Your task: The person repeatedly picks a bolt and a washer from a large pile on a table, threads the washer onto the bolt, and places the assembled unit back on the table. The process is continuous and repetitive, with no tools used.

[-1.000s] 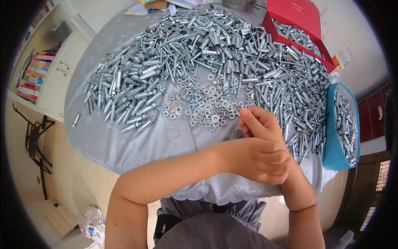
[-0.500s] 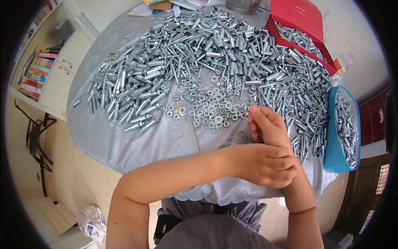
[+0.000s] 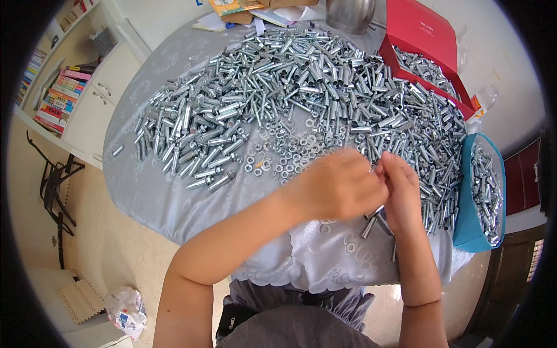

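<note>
Fingers point(image 3: 398, 167) of the left hand point(image 3: 333, 182) and right hand point(image 3: 403, 197) curl close together over the bench point(image 3: 145, 191), any pinch indiscernible; seemingly assembled bolts point(image 3: 210, 139) lie leftward, while many sleeves point(image 3: 316, 72), nuts point(image 3: 284, 167) and washers point(image 3: 301, 145) remain loose.

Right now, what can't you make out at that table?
All in the head view:
Left hand: blurred, so its grip is unclear.
Right hand: any held thing is hidden by the hands.
Washers: some covered by the left hand.
Pot: top cut off by the upper edge.
</note>
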